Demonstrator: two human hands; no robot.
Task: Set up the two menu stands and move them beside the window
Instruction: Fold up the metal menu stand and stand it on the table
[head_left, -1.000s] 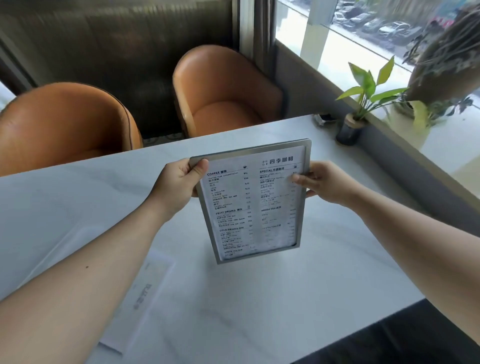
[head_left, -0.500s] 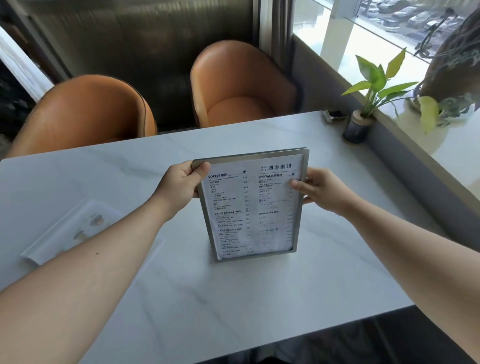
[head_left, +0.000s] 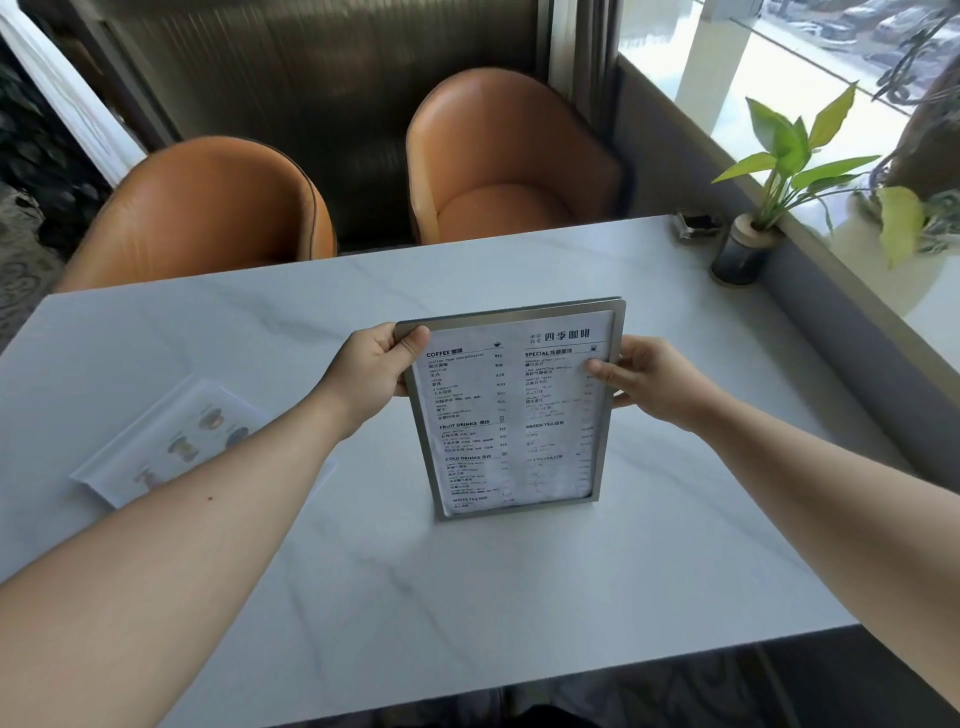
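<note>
White marble counter (head_left: 467, 597) fills the frame; at its centre I see the menu stand (head_left: 511, 410) upright, bottom edge on the surface. My left hand (head_left: 371, 369) and right hand (head_left: 657, 382) pinch its upper side edges, thumbs in front, fingers (head_left: 597, 368) closed on the frame.

Your menu stand (head_left: 511, 410) stands upright near the middle of the bench (head_left: 519, 597), its lower edge on the surface. Your left hand (head_left: 371, 366) is on its left edge, your right hand (head_left: 652, 379) on its right edge, both near the top. To the left, the second menu stand (head_left: 166, 441) lies flat on the bench, partly under your left forearm. At the far right corner, a potted plant (head_left: 740, 254) sits beside the window (head_left: 831, 62), with a small dish (head_left: 696, 224) just left of it. Behind the bench stand two chairs (head_left: 514, 166), side by side.
</note>
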